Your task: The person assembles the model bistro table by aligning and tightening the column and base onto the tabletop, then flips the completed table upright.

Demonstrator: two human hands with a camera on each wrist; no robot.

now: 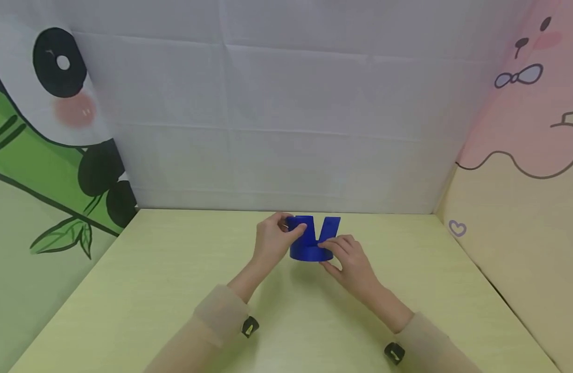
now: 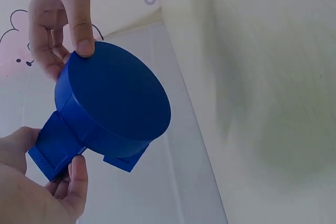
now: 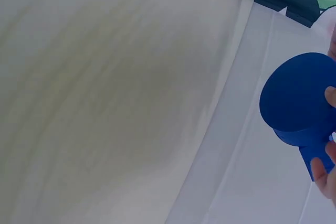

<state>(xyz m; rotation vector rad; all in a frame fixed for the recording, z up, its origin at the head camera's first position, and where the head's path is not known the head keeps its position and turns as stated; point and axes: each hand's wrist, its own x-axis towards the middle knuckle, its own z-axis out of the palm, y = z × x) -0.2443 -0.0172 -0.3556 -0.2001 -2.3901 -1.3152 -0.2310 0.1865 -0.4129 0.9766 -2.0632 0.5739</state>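
Observation:
Both hands hold a blue holder-like piece (image 1: 312,253) above the table. It has a round, shallow base with a flat disc underside (image 2: 118,90) and two flat tabs rising from the base. My left hand (image 1: 272,238) grips the left tab (image 2: 55,148) between thumb and fingers. Across from it, my right hand (image 1: 354,261) pinches the base's near right edge, thumb underneath and fingers above. The right tab (image 1: 330,229) stands free of both hands. In the right wrist view the blue piece (image 3: 299,95) is cut off by the frame's edge, with only parts of fingers showing.
A pale yellow table (image 1: 174,259) lies under the hands. Behind it hangs a creased white backdrop (image 1: 291,103). Side panels carry a panda drawing (image 1: 74,109) on the left and a pink animal drawing (image 1: 529,119) on the right.

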